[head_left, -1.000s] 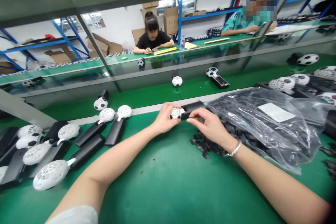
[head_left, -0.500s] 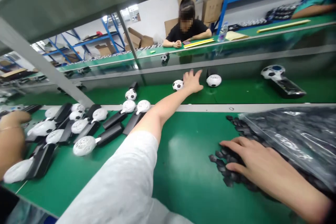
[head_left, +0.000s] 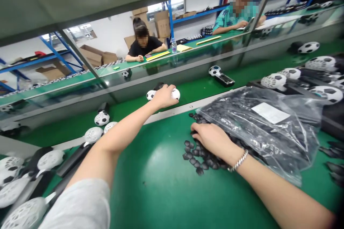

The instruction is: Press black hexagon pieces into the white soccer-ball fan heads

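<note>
My left hand (head_left: 164, 96) reaches across to the green channel behind the bench, its fingers closed around a white football-patterned ball (head_left: 175, 94). Just left of that hand sits another football-patterned ball (head_left: 151, 95) with black patches. On the bench, my right hand (head_left: 212, 139) rests on a heap of small black angular pieces (head_left: 197, 154). Its thumb and forefinger are drawn together at the heap's edge; what lies between them is hidden. A clear plastic bag (head_left: 290, 143) of black pieces lies against the heap.
White lattice balls on black handles (head_left: 25, 211) crowd the left side. More football pieces (head_left: 274, 80) are grouped at right. A ball with a dark box-like handle (head_left: 225, 79) lies in the channel. Two people sit opposite, near a water bottle (head_left: 174, 45).
The view has swung right. My left hand has gone from spread fingers between two balls to a grip on the right-hand one. My right hand stays at the black pieces.
</note>
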Demonstrator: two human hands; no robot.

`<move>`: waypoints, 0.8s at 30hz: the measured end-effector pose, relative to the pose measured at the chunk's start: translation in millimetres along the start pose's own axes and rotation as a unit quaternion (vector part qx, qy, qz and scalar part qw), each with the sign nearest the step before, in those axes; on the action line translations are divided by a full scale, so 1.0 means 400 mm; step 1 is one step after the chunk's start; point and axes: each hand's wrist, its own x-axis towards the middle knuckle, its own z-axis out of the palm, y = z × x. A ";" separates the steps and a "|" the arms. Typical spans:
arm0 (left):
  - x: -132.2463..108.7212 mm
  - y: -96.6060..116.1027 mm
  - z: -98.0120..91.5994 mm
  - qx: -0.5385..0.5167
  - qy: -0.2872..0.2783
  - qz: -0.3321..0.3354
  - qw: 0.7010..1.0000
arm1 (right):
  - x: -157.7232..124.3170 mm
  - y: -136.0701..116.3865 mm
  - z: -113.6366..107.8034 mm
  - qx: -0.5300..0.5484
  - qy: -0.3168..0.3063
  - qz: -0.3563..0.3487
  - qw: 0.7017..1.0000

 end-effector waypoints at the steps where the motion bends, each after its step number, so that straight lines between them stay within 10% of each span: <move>1: -0.063 0.018 -0.021 0.016 -0.002 -0.001 1.000 | 0.002 0.003 0.005 0.005 0.010 -0.001 1.000; 8: -0.384 0.121 -0.002 0.143 -0.008 -0.013 0.990 | 0.018 0.035 0.035 0.099 0.047 0.009 0.994; 16: -0.403 0.005 0.018 -0.047 -0.096 0.162 0.981 | 0.015 0.041 0.026 0.041 0.050 0.023 0.998; 24: -0.439 0.064 0.070 0.044 -0.026 -0.006 0.999 | 0.023 0.047 0.037 0.113 0.090 0.017 0.989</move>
